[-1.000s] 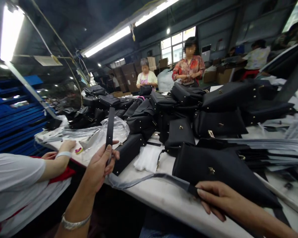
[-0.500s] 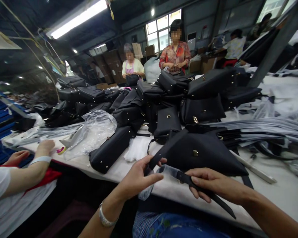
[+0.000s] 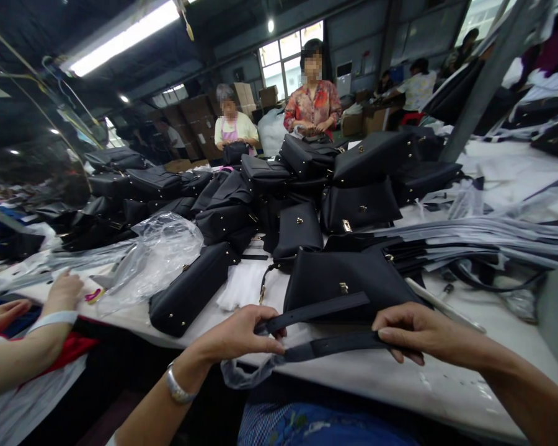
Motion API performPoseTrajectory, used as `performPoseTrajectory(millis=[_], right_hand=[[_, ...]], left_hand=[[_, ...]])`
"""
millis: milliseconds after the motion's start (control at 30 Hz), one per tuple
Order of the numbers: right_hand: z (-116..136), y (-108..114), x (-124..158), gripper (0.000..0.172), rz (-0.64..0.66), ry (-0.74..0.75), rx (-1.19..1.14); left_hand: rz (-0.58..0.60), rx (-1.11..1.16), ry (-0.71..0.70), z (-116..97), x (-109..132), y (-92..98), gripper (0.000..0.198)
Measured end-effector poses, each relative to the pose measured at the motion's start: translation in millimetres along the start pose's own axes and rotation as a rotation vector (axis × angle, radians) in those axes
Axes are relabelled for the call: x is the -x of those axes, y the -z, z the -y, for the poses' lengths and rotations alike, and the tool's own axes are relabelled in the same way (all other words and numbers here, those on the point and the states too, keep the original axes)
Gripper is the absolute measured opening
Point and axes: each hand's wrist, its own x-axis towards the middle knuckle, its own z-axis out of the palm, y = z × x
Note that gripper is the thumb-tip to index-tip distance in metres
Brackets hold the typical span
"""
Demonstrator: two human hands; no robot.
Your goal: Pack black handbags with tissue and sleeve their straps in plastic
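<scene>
A black strap (image 3: 339,344), partly wrapped in clear plastic film (image 3: 248,375), stretches between my two hands above the table's front edge. My left hand (image 3: 248,331) is closed on its left part, and one strap end sticks out over the fingers to the right. My right hand (image 3: 407,331) pinches the lower run of the strap between thumb and fingers. Right behind the strap lies a black handbag (image 3: 339,279) with a gold clasp. Another black bag (image 3: 193,288) with metal studs lies to the left, beside folded white padding (image 3: 242,286).
Black handbags (image 3: 265,173) are heaped across the table's back. Crumpled clear plastic (image 3: 160,248) lies at left, wrapped straps (image 3: 483,232) at right. A co-worker's arm (image 3: 58,316) rests at the left edge. Two people stand beyond the heap.
My right hand has moved right along the strap and drawn it out level. The strap end at my left hand has swung down from upright to nearly flat. The view has shifted slightly.
</scene>
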Motion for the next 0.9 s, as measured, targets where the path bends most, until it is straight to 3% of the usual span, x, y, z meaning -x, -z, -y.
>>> performPoseTrajectory(millis=[300,533,700,800,900], right_hand=[[8.1,11.9,14.8,0.040,-0.090,0.029,0.263],[2.5,11.9,16.8,0.038,-0.078,-0.009,0.186],[6.1,16.6,21.8,0.035,-0.134,-0.047,0.142],[5.5,24.2,21.8,0.044,-0.288,-0.029,0.070],[2.5,33.0,18.4,0.053,-0.397,-0.001,-0.047]], left_hand=[[-0.067,-0.105,0.061,2.7,8.8,22.3,0.023],[-0.172,-0.094,0.045,6.7,7.8,29.0,0.017],[-0.380,-0.078,-0.006,4.7,8.1,40.0,0.020],[-0.566,0.175,-0.065,2.3,-3.5,53.4,0.041],[-0.755,0.498,-0.145,7.0,-29.9,68.4,0.057]])
